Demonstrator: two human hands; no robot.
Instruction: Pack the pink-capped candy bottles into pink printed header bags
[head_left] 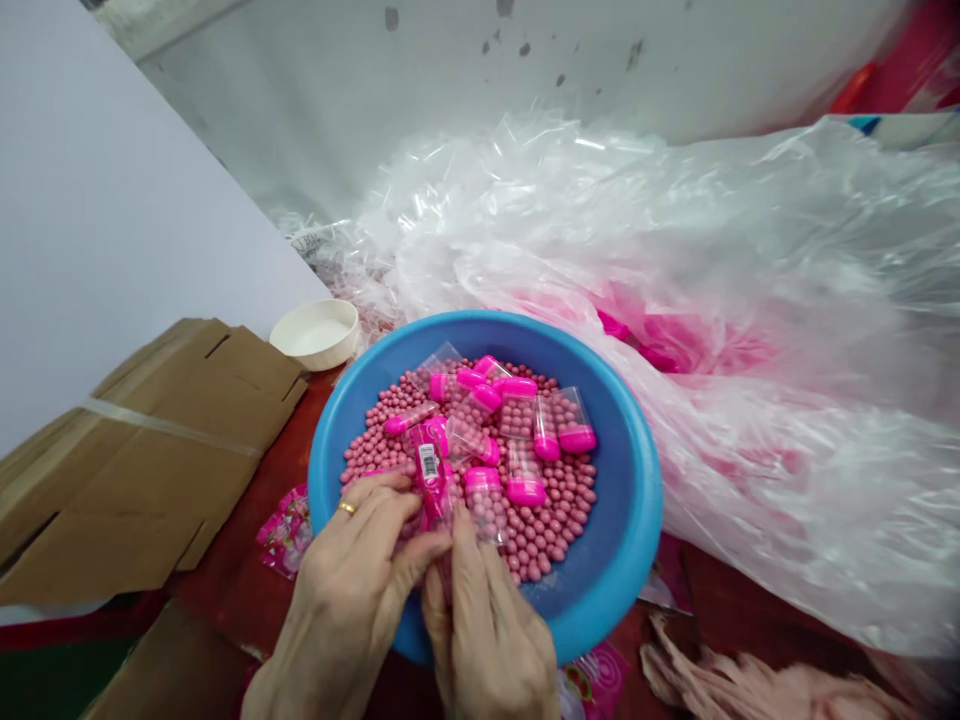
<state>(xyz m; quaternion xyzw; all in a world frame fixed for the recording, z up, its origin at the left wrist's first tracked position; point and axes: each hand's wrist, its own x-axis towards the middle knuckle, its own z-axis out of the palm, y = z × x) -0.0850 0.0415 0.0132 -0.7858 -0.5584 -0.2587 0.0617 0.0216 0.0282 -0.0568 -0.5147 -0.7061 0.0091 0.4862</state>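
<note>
A blue basin [637,480] holds a bed of small pink balls [536,555]. On the balls lie several clear plastic containers with bright pink caps [525,490], some with pink balls inside. Over the near side of the basin, a pink printed packet with a barcode [429,465] points away from me. My left hand [349,585], with a ring on one finger, is closed on the packet's lower left side. My right hand [480,610] pinches its lower end, with thumb and fingers pressed together. The fingers hide the packet's near end.
Flattened cardboard boxes [142,460] lie at the left, beside a white bowl [315,335]. Large clear plastic bags with pink things inside [712,400] fill the right. Pink printed wrappers [289,530] and a crumpled pale cloth [750,685] lie on the red surface.
</note>
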